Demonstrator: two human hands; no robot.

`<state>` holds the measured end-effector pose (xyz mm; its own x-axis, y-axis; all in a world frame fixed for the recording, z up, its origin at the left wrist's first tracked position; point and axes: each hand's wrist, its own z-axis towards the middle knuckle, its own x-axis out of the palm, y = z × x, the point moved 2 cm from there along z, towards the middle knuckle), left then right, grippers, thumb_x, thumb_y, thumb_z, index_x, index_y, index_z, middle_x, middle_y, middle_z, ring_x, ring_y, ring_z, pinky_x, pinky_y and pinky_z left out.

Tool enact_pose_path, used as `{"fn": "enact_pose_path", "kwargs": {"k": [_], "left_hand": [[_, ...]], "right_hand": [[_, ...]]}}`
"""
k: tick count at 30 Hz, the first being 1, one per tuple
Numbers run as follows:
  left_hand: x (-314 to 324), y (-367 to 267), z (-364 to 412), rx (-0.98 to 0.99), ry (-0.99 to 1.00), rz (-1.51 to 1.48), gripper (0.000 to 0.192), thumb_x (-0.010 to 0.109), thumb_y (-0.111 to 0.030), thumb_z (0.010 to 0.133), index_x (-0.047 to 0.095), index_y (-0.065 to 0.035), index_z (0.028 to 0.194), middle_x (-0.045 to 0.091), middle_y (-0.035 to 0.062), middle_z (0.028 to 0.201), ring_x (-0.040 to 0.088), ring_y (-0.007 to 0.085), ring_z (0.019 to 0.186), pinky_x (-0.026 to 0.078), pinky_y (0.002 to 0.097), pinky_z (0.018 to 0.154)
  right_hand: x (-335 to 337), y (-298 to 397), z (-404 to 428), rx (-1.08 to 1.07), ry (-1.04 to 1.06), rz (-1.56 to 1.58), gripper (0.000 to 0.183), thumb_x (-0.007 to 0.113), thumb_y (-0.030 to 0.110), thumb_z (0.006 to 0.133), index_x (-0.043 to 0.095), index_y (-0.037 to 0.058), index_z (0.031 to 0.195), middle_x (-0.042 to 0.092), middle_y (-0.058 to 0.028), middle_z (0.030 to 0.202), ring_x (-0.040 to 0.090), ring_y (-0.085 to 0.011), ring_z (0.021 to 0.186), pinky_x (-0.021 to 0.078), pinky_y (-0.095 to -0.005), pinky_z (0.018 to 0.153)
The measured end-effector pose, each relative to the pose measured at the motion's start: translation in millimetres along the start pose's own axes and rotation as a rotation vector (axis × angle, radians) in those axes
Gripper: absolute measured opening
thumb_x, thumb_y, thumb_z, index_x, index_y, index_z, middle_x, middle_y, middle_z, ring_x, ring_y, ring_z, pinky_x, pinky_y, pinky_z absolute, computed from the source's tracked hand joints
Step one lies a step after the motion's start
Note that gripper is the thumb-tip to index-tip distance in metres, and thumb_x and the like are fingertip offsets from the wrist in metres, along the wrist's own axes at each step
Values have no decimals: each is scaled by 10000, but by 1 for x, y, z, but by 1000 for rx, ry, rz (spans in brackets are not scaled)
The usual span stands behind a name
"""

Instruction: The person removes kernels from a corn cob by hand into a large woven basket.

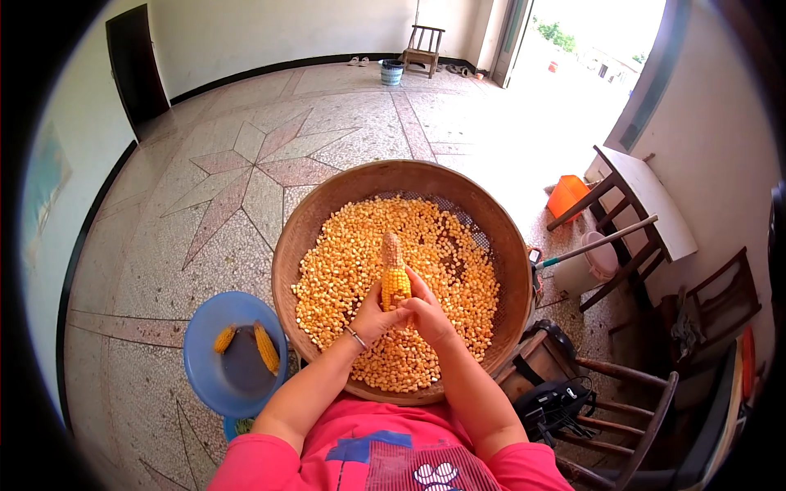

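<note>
A corn cob [395, 283] stands upright between my two hands, over a round woven sieve basket [319, 215]. Its far end is bare of kernels, while yellow rows still cover the nearer part. My left hand [376, 313], with a bracelet at the wrist, wraps the cob's near left side. On the right side my right hand [427, 310] grips it too, the thumb lying over the near kernels. Loose corn kernels [350, 251] spread thickly across the basket, and its mesh bottom shows at the upper right. The cob's lowest end is hidden by my fingers.
Left of the basket, a blue plastic basin [202, 368] holds two corn cobs [266, 348]. At right are a wooden chair [638, 429] with a black bag [552, 402], a lidded bucket [580, 270], a long pole [602, 239], an orange bin [566, 195] and a table [651, 202].
</note>
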<state>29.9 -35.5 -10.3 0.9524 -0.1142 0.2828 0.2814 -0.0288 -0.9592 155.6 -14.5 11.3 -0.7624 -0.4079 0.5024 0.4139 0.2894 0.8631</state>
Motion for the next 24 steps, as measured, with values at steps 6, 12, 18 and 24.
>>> {"fn": "enact_pose_path", "kwargs": {"k": [6, 12, 18, 24], "left_hand": [[2, -5, -1, 36, -11, 10, 674, 774, -173, 723, 383, -81, 1264, 531, 26, 1052, 527, 127, 943, 484, 258, 770], [4, -7, 1, 56, -5, 26, 711, 782, -169, 713, 364, -73, 1280, 529, 22, 1053, 529, 130, 937, 483, 262, 776], [-1, 3, 4, 99, 2, 8, 720, 787, -163, 705, 363, -76, 1281, 528, 23, 1067, 532, 134, 949, 487, 265, 779], [-1, 0, 2, 69, -18, 41, 693, 786, -172, 706, 382, -85, 1262, 522, 28, 1087, 531, 144, 958, 489, 274, 788]], "right_hand": [[0, -4, 2, 18, -68, 51, 530, 441, 109, 890, 273, 5, 1382, 462, -103, 1272, 479, -188, 1121, 418, -300, 907], [-8, -12, 6, 84, -40, 136, 494, 464, 128, 902, 318, 68, 1371, 487, -88, 1238, 505, -174, 1078, 446, -282, 851], [-5, -12, 4, 132, -107, 185, 476, 497, 169, 916, 341, 89, 1358, 530, -47, 1162, 540, -128, 969, 471, -253, 724], [-7, -11, 2, 93, -11, 142, 528, 551, 158, 898, 329, 112, 1375, 553, -8, 1096, 535, -65, 813, 450, -211, 642]]}}
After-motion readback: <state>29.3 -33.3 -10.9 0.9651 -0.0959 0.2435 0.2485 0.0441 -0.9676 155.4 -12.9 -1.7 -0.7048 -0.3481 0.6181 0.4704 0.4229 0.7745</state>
